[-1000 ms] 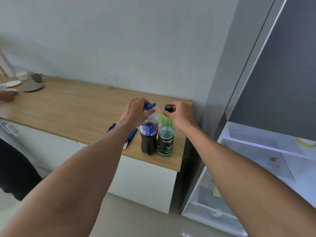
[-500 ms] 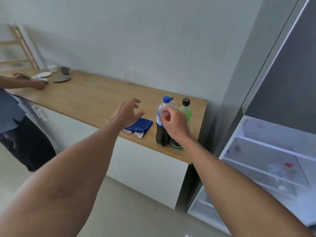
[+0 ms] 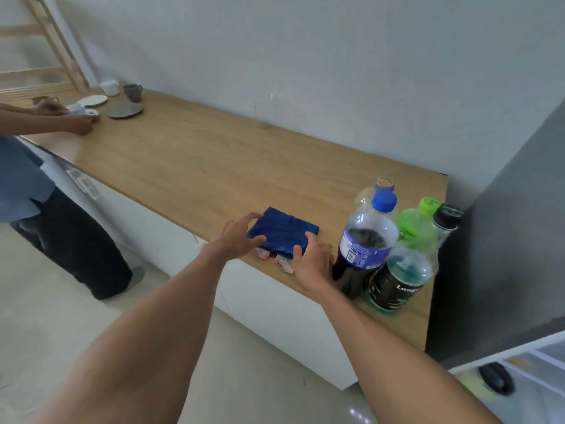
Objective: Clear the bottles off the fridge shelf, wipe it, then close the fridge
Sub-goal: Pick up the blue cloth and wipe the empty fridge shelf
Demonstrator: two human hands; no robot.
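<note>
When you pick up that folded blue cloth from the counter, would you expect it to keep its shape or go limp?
The blue cloth will probably go limp: it lies flat in soft folds. It looks thin, so likely light. Grabbed by one edge, the layers may unfold, so both the left hand and right hand at its edges should help.

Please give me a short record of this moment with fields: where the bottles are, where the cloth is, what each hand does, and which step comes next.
bottles: four, upright, grouped at the right end of the wooden counter; cola bottle in front
cloth: blue cloth, folded, on the counter left of the bottles
left hand: fingers spread over the cloth's left edge
right hand: fingers on the cloth's right near corner
next step: probably lift the cloth for wiping
</note>
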